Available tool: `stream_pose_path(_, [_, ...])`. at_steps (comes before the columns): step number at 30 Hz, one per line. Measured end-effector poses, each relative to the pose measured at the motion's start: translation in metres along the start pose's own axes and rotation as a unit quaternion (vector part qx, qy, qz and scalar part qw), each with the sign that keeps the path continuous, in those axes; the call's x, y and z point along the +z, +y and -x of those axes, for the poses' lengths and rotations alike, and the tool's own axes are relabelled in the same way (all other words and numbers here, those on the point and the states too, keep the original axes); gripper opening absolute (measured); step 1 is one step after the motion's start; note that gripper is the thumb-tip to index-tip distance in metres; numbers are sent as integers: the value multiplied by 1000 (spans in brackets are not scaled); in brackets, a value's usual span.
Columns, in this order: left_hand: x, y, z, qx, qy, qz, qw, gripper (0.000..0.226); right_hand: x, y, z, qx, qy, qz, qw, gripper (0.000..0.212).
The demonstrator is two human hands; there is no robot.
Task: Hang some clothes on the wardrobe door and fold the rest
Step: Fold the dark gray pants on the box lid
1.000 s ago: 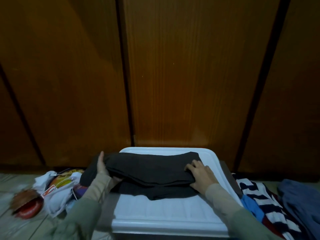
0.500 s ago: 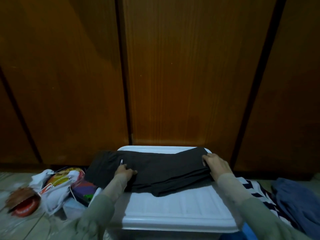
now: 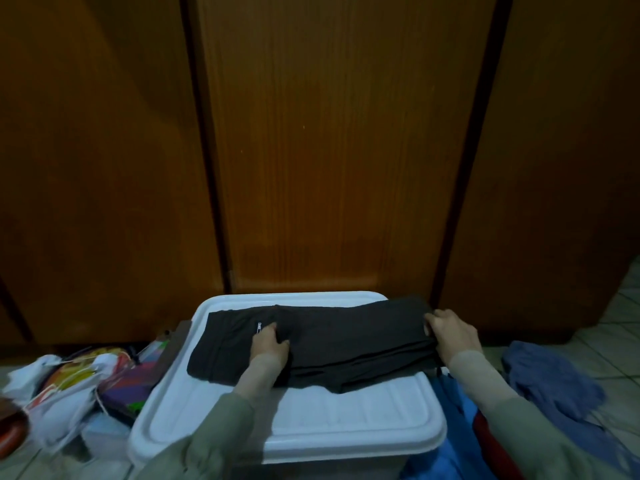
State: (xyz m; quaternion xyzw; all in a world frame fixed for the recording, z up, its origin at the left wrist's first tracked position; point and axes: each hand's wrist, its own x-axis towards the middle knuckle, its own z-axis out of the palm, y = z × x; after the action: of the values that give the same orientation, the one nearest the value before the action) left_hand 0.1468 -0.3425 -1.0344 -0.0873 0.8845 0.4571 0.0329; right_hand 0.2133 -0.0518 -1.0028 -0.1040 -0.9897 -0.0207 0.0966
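Note:
A dark grey garment (image 3: 349,341), folded into a long band, lies across the far half of a white plastic box lid (image 3: 311,424). My left hand (image 3: 269,342) rests on its left-middle part with fingers curled into the cloth beside a small white label. My right hand (image 3: 450,332) grips the garment's right end, which hangs just past the lid's right edge. The brown wooden wardrobe doors (image 3: 329,150) rise directly behind the box.
A blue garment (image 3: 550,382) lies crumpled on the tiled floor at the right. Blue and red cloth (image 3: 474,431) shows beside the box under my right arm. White bags and colourful packets (image 3: 79,386) clutter the floor on the left.
The garment has been drawn out to the right. My left hand moved from its left end onto its middle, and my right hand carried the right end past the lid's edge.

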Motion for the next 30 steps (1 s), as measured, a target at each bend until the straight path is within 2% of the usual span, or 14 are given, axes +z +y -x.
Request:
stream_pose_path(6, [-28, -9, -6, 33, 53, -65, 996, 39, 10, -18, -4, -73, -8, -56, 996, 33])
stream_pose_path(11, [-55, -18, -10, 38, 84, -102, 991, 34, 16, -31, -10, -143, -44, -91, 985, 47])
stream_pose_path(20, [-92, -28, -8, 42, 133, -176, 975, 27, 23, -52, -10, -189, -102, -147, 966, 55])
stream_pose_path(25, [-106, -34, -10, 40, 142, -178, 973, 24, 25, -63, -4, -210, -69, -102, 970, 43])
stream_pose_path(28, [-105, -37, -12, 48, 140, -223, 963, 25, 26, -67, -1, -217, -72, -81, 970, 50])
stream_pose_path(30, [-100, -39, -12, 57, 148, -252, 955, 36, 28, -67, 1, -214, -79, -84, 970, 55])
